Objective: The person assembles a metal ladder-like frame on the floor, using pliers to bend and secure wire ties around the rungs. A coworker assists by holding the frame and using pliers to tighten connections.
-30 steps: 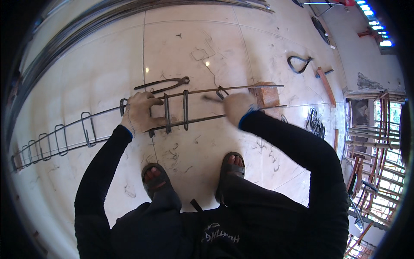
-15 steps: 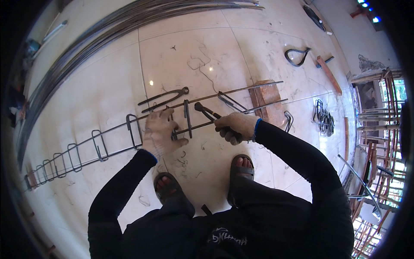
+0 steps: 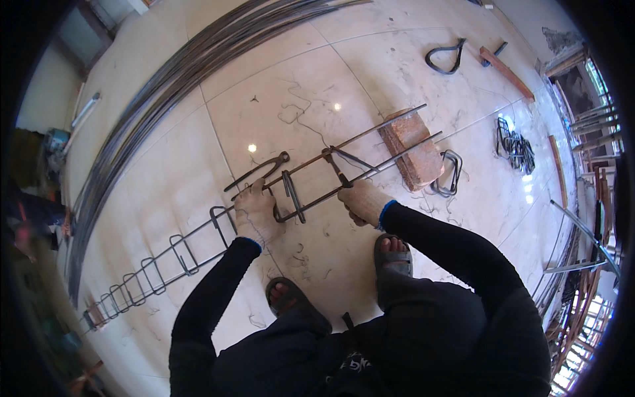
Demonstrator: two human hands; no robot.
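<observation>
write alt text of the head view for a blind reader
Gloved right hand holds pincers at a rebar cage lying across a brick; gloved left hand touches the cage, near other pincers on the tiled floor.

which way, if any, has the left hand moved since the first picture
Yes: judged against the brick, the left hand has moved rightward along the metal frame, closer to that brick.
</observation>
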